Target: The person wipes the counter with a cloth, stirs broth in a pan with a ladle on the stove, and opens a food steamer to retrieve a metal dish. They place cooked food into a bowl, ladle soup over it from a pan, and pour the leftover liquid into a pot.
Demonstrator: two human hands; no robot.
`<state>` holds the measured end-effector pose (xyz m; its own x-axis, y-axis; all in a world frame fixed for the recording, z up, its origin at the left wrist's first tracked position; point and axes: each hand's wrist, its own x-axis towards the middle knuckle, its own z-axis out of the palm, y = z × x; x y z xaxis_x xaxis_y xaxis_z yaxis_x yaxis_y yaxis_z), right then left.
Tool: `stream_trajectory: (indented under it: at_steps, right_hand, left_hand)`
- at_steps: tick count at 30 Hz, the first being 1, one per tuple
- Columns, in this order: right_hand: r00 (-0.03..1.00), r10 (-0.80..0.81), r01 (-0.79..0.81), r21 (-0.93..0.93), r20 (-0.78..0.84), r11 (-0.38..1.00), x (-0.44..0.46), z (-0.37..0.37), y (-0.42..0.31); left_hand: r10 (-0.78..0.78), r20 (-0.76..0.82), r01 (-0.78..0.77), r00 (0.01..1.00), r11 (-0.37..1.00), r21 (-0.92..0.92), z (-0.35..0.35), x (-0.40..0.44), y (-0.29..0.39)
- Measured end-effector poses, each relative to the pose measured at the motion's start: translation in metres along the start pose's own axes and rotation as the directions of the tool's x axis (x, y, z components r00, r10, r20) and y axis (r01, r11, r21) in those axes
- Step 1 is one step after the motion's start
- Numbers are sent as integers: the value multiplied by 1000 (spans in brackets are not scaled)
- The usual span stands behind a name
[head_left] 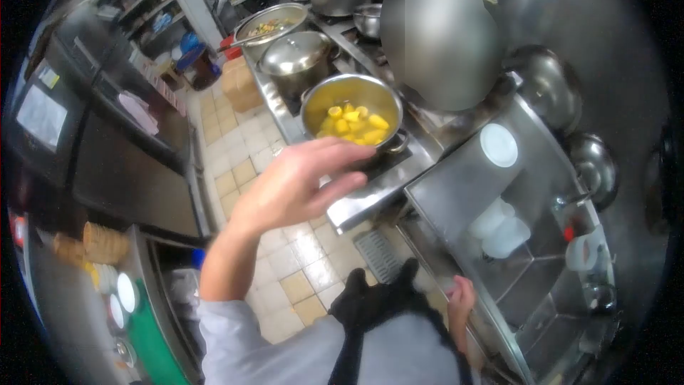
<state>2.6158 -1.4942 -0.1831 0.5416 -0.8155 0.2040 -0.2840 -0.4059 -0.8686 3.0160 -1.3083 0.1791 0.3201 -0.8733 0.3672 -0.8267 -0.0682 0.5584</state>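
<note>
My left hand (306, 180) is stretched out at the near side of a wide metal pot (377, 96). Its fingers are extended, the thumb stands apart, and it holds nothing I can see. Inside the pot, chunky yellow pieces of food (349, 127) lie in yellowish liquid. Whether my fingertips touch the rim is unclear. Low at my side, my right hand (462, 298) hangs beside the front edge of the metal sink counter (456, 178). Its fingers are loosely bent and apart, with nothing visible in them.
Behind the pot stand a lidded pot (293, 53) and an open pot of food (274, 25). White plastic containers (506, 237) and a round white lid (498, 145) lie on the sink counter. A floor drain grate (377, 255) is near my feet; a green board (153, 342) is at left.
</note>
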Motion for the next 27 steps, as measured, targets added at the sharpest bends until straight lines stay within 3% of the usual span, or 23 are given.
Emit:
stream_trajectory:
  at_steps: [1, 2, 3, 5, 9, 11, 12, 14, 15, 17, 20, 21, 22, 23, 25, 27]
  right_hand:
    - [996, 76, -74, 50, -47, 996, 2, -2, 6]
    - [993, 89, -85, 53, -77, 995, 6, -1, 11]
    - [988, 115, -105, 95, -107, 990, 11, 0, 16]
    - [973, 144, -120, 138, -180, 983, 23, -5, 28]
    - [974, 159, -130, 179, -160, 975, 71, -17, 36]
    - [976, 139, -106, 191, -166, 976, 101, -24, 46]
    - [975, 136, -101, 195, -174, 976, 118, -29, 55]
    - [988, 156, -155, 68, -12, 986, 142, -40, 75]
    - [985, 170, -168, 74, -19, 983, 151, -43, 84]
    - [998, 29, -33, -60, -57, 998, 168, -52, 97]
    - [983, 124, -133, -56, -134, 990, 190, -70, 62]
    - [980, 106, -120, -75, -171, 990, 190, -72, 51]
    - [972, 145, -164, -89, -186, 982, 181, -68, 48]
    - [941, 215, -223, -1, -262, 975, 176, -62, 47]
    - [894, 292, -280, 83, -340, 956, 172, -48, 55]
    - [818, 443, -440, 97, -367, 893, 147, -26, 63]
  left_hand:
    - [38, 47, -39, 998, 999, 17, 4, 20, 0]
    - [160, -6, -160, 987, 987, -2, 11, 43, -2]
    - [106, -11, -106, 994, 993, -51, 15, 64, 6]
    - [219, -100, -227, 971, 970, -82, 26, 110, 9]
    - [173, -169, -187, 970, 980, -71, 27, 197, 34]
    - [207, -250, -189, 946, 978, 92, 30, 244, 35]
    - [156, -258, -119, 954, 981, 153, 31, 267, 36]
    - [104, -252, -49, 962, 975, 216, 33, 311, 33]
    - [118, -250, -44, 961, 958, 284, 33, 336, 27]
    - [144, -274, -50, 951, 944, 325, 40, 385, 6]
    - [229, -244, -127, 942, 919, 372, 47, 464, -42]
    - [200, -144, -126, 969, 904, 409, 44, 487, -58]
    - [113, -164, -41, 980, 921, 388, 47, 511, -79]
    - [124, -217, -40, 968, 935, 352, 54, 526, -90]
    - [67, -10, -64, 998, 978, 197, 53, 564, -111]
    - [-9, 85, -11, 996, 973, 230, 58, 610, -137]
